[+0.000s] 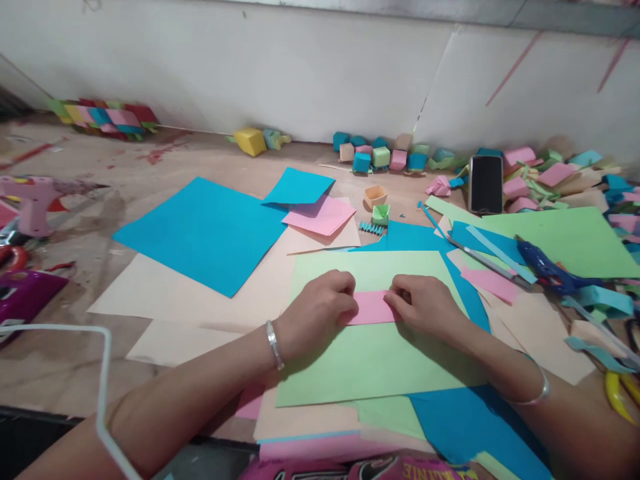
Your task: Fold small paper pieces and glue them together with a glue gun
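Note:
My left hand (320, 308) and my right hand (424, 303) rest on a large light green sheet (370, 353), with a small pink paper strip (371, 307) between them. Both hands have their fingers curled and pinch the ends of the pink strip, pressing it flat against the green sheet. Each wrist wears a silver bangle. The strip's two ends are hidden under my fingers.
A big blue sheet (205, 230), pink square (320, 215) and beige sheets lie behind. Small paper boxes (380, 157) line the wall. A phone (485, 183), blue glue gun (547, 270) and scraps crowd the right. A pink glue gun (35, 197) lies left; yellow scissors (620, 393) sit far right.

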Demonstrator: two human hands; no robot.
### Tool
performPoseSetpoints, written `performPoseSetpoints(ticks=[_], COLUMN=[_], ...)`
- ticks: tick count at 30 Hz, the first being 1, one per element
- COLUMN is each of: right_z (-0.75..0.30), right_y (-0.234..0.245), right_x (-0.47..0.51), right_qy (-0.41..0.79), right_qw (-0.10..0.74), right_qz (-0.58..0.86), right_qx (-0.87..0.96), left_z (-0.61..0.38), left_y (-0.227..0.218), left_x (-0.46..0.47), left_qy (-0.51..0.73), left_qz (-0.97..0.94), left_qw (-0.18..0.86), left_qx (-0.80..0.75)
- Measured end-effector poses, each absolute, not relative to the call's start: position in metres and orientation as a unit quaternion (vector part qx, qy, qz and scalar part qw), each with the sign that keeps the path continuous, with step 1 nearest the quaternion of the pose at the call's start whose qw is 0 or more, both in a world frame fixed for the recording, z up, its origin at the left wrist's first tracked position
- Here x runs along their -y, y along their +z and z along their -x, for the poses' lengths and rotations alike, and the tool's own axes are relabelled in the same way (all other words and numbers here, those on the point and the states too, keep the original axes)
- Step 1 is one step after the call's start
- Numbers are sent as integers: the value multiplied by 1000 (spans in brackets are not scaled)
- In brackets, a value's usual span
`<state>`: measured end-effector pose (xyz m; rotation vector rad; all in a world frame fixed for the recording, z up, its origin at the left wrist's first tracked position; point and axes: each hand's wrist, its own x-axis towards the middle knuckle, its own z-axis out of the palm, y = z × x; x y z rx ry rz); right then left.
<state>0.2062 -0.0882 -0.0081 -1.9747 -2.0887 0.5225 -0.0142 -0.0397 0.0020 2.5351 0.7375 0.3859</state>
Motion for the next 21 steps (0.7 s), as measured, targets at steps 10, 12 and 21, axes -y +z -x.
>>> performPoseSetpoints(ticks=[10,12,21], right_z=[-208,-208,-211], right_y=[-4,-5,-4], right_x=[88,87,86], right_qy=[201,202,208], right_qw=[107,109,124], right_qz=[667,665,652], right_qx=[709,711,719], left_z=[17,18,18], left_y=[8,10,5], left_x=[21,19,14], left_qy=[77,69,83], left_qz=[-914,-914,-898], left_qw=[318,325,350], left_qx=[-241,-233,-255])
